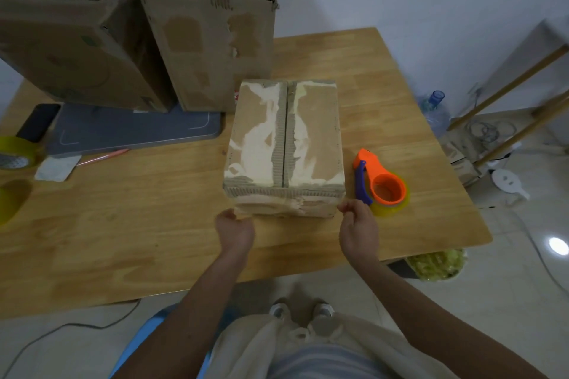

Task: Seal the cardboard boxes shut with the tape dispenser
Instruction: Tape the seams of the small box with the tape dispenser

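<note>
A small worn cardboard box [284, 148] stands in the middle of the wooden table [138, 224], its two top flaps closed with a bare seam running away from me. My left hand [234, 229] touches the box's near left bottom corner, fingers curled. My right hand [358, 226] is at the near right corner, thumb and fingers pinched together against the edge. The orange and blue tape dispenser [380, 183] with a yellowish tape roll lies on the table just right of the box, close to my right hand.
Two larger cardboard boxes [70, 40] [212, 28] stand at the back left, on or behind a grey tray [138, 129]. A phone [38, 121], tape rolls [17, 152] and a pen [103, 157] lie at the left. A water bottle [432, 111] and a rack stand right of the table.
</note>
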